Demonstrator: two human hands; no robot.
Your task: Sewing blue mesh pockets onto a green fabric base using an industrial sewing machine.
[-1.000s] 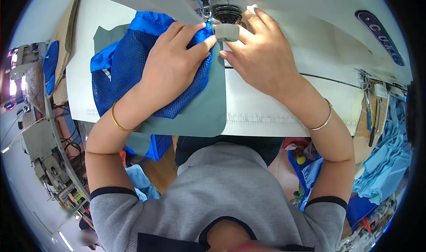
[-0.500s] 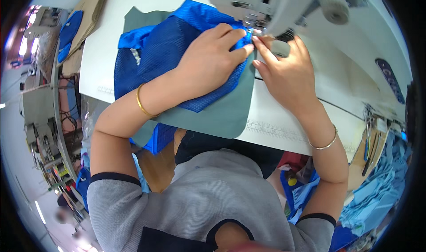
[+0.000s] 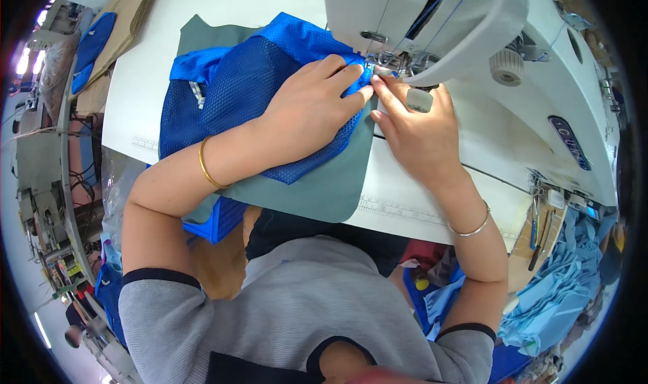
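Observation:
A blue mesh fabric piece (image 3: 229,107) with a brighter blue band lies on a grey-green fabric panel (image 3: 297,198). The band's right end is at the presser foot (image 3: 405,63) of a white sewing machine. My left hand (image 3: 314,107) rests over the mesh, with thumb and forefinger pinched on its edge just in front of the foot. Close beside it, my right hand (image 3: 422,124) has its forefinger and thumb at the same edge. Its other fingers are partly hidden behind the machine's grey round knob (image 3: 419,100). Exactly what lies between the right fingertips is hard to see.
The machine's white head (image 3: 540,100) overhangs the right side. A ruler strip (image 3: 398,208) runs along the white table's front edge. Tools (image 3: 540,228) and light blue cloth (image 3: 553,289) are at the right. Brown cardboard (image 3: 125,33) lies at the far left.
The view has shifted, so the table and hands appear farther left and lower, and more of the machine shows. Both hands keep nearly the same pose at the fabric's edge.

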